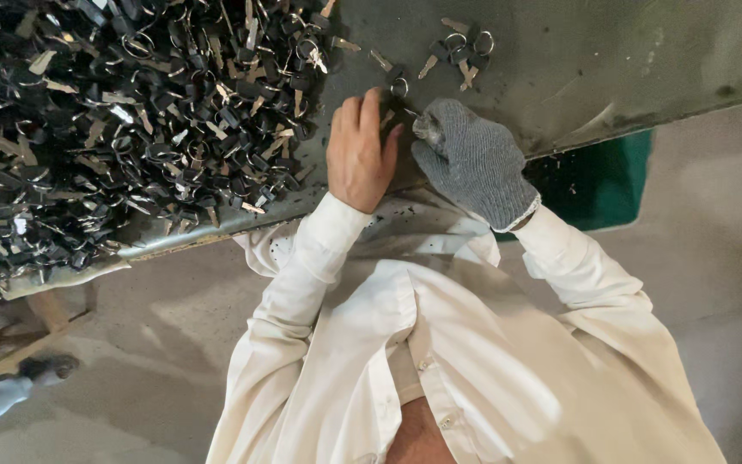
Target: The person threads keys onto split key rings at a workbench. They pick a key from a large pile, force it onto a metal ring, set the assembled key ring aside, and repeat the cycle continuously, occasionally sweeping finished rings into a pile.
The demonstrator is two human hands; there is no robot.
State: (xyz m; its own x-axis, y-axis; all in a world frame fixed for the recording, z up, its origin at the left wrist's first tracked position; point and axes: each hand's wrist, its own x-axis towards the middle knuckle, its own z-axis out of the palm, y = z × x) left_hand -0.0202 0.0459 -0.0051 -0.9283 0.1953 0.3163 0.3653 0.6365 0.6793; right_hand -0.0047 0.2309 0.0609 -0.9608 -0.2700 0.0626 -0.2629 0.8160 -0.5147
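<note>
Bare left hand (pixel 359 155) and grey knit-gloved right hand (pixel 472 159) meet over a black-headed metal key on a wire ring (pixel 399 88), lying on the grey metal surface (pixel 577 60) just beyond the fingers. Fingers curled, nearly closed; grip itself hidden. Key's axis unreadable. Steady the ring before threading. Heap of black-headed keys (pixel 113 120) left.

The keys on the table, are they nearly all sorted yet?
Not nearly, it seems. Done so far: only a small bunch of keys on rings lies apart on the grey table. In hand: the bare left hand and the gloved right hand meet over one ring with a key. Left: the big heap of black-headed keys still covers the table's left side.
</note>
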